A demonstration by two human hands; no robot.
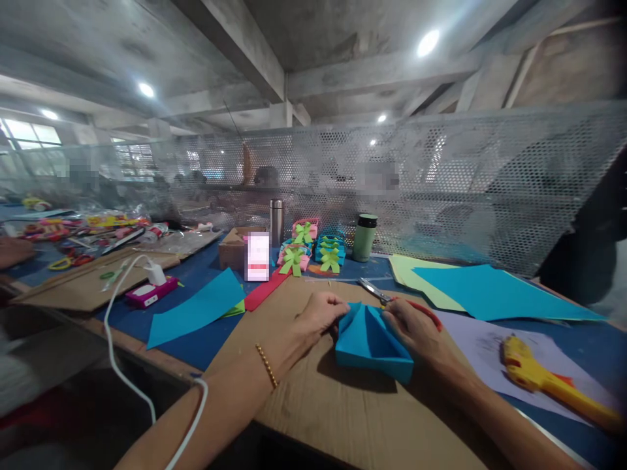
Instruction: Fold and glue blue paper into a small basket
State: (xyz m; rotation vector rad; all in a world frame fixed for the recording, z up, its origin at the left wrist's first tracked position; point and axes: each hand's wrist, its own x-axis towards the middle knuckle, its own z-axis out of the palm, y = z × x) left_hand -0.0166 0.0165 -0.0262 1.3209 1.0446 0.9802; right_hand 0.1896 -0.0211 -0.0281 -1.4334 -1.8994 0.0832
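Both sides of the blue paper box (371,360), over the cardboard (323,406), are gripped in the head view: the left hand (321,313) pinches one corner, the right hand (412,326) clasps the other side, probably keeping the folds firm.

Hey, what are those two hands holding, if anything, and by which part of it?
A folded blue paper box: the left hand pinches its upper left edge, the right hand its upper right side.
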